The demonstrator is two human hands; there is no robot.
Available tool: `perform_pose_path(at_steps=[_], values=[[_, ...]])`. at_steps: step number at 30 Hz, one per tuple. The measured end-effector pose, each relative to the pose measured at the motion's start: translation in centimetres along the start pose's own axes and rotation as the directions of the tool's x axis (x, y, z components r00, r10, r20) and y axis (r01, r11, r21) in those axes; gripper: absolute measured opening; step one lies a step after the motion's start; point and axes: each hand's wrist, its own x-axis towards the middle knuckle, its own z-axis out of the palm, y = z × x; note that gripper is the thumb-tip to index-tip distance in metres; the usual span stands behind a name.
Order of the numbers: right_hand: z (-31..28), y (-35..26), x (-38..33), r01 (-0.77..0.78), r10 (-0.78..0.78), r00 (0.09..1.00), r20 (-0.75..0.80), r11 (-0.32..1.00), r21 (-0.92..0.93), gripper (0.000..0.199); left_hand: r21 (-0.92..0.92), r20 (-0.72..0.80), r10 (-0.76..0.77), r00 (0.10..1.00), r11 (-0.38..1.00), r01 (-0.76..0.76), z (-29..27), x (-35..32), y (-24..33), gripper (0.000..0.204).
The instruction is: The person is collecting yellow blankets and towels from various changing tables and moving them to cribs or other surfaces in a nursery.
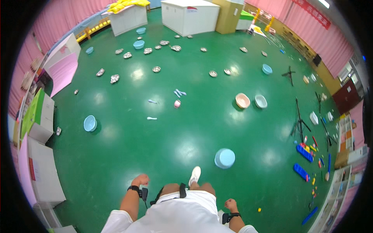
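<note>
My left hand (140, 180) hangs beside my body, its fingers curled in with nothing visible in them. On the other side, my right hand (231, 205) is also curled and holds nothing that I can see. Both wrists carry black bands. Nearest ahead of me on the green floor (186, 132) is a light blue basin (224, 158), apart from both hands. A yellow block (259, 209) lies to the right of my right hand. Farther forward are a small pink cup (177, 103) and several pale spoons (180, 93).
Another blue basin (90, 123) stands left; a pink basin (243, 101) and a pale basin (260, 101) stand right of centre. Several silver bowls (156, 69) are scattered farther away. Black stands (299, 122), blue trays (305, 152) and toys lie right, near shelves (338, 194). White cabinets (42, 171) line the left.
</note>
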Motion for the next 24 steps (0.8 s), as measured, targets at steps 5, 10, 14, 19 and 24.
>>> perform_pose_path(at_steps=[5, 10, 14, 19, 24], values=[[-5.7, -20.5, 16.0, 0.197, -0.19, 0.98, 0.051, 0.932, -0.304, 0.015, -0.202, 0.006, -0.031, 0.999, 0.979, 0.032, -1.5, 3.3, 7.0, 0.021], [-4.4, -39.9, 29.1, 0.377, -0.35, 0.926, 0.14, 0.859, -0.346, 0.02, -0.419, -0.043, 0.027, 0.999, 0.907, -0.042, -3.0, 9.3, 4.8, 0.019], [-0.2, -51.3, 33.5, 0.544, -0.47, 0.838, 0.278, 0.674, -0.499, 0.025, -0.464, -0.009, -0.195, 0.981, 0.869, 0.169, -6.6, 11.4, 6.6, 0.022], [7.2, -60.0, 37.4, 0.561, -0.358, 0.822, 0.443, 0.641, -0.524, 0.024, -0.577, 0.081, -0.33, 0.94, 0.754, 0.314, -15.5, 17.5, 7.4, 0.022], [12.5, -66.9, 41.3, 0.575, -0.294, 0.802, 0.519, 0.615, -0.54, 0.024, -0.013, -0.245, 0.067, 0.967, 0.997, -0.072, -29.9, 25.9, 11.2, 0.032]])
